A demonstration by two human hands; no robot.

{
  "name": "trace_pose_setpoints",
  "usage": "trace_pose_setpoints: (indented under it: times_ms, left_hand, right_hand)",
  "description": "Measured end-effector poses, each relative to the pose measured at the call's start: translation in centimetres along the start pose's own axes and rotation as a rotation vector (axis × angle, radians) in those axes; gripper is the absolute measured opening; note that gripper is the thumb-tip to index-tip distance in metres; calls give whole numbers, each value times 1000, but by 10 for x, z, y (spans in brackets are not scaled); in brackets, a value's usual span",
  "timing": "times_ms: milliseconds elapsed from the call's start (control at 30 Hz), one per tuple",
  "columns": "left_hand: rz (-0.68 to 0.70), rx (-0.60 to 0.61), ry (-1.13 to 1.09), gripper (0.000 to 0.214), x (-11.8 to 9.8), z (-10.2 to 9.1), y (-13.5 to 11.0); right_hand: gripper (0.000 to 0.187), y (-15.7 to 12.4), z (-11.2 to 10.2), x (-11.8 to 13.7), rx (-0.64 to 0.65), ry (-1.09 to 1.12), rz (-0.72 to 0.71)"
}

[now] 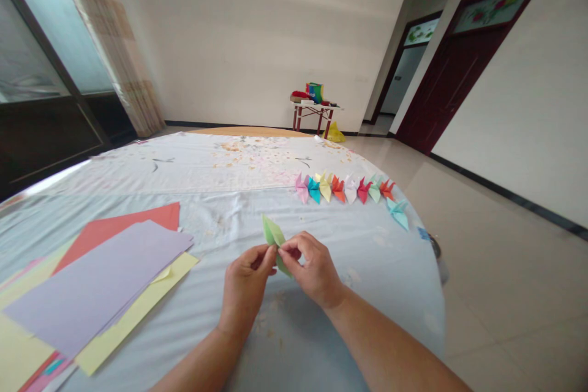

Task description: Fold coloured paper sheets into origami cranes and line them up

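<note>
The left hand [245, 282] and the right hand [316, 269] meet over the near middle of the table [390, 312] and hold one folded green paper [274, 231] between them. The left grip is narrow: thumb and forefinger pinch the paper at its middle, from the left. The right grip is likewise narrow, with thumb and forefinger on the paper at the opposite side; the fingertips of both hands almost meet. The paper is tilted, its upper point directed away from the person and slightly left. Its upper part is exposed above the fingers; a lower part shows between the hands, and the remainder is hidden by the fingers. A cloth [220, 331] covers the table, pale blue at the near side and white with a floral print at the far side. To the left of the hands lies a loose, overlapping pile: purple sheets [105, 282] uppermost, a red sheet [160, 215] projecting at the far edge, and yellow sheets [133, 321] projecting at the near right edge. Beyond the hands, to the right, eight folded cranes [338, 189] of various colours stand in a row; a light blue crane [397, 214] lies just nearer, beside the right end of the row.
</note>
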State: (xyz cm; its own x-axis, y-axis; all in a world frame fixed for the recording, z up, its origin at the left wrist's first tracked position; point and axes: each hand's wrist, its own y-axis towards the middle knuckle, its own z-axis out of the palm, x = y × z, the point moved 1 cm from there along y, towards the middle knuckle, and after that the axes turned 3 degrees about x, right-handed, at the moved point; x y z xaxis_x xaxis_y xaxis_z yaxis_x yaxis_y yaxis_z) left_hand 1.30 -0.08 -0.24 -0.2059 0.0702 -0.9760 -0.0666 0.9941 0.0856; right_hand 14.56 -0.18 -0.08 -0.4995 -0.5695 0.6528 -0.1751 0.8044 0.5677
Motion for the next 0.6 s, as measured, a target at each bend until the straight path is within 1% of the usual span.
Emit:
trace_pose_setpoints:
  times_ms: [67,167,300,467,600]
  left_hand:
    - [27,34,9,23,1,1,-1]
    - [102,98,0,31,0,2,-5]
    - [174,117,17,33,-2,3,-9]
    - [200,162,-2,33,0,2,-11]
    - [221,162,17,31,-1,1,-10]
  right_hand:
    - [8,0,0,1,-10,-9,5]
    - [9,0,-2,3,-4,0,3]
    - [11,1,-4,4,34,67,12]
    - [17,2,-8,-1,-1,176,144]
    - [18,3,-9,-7,19,323,264]
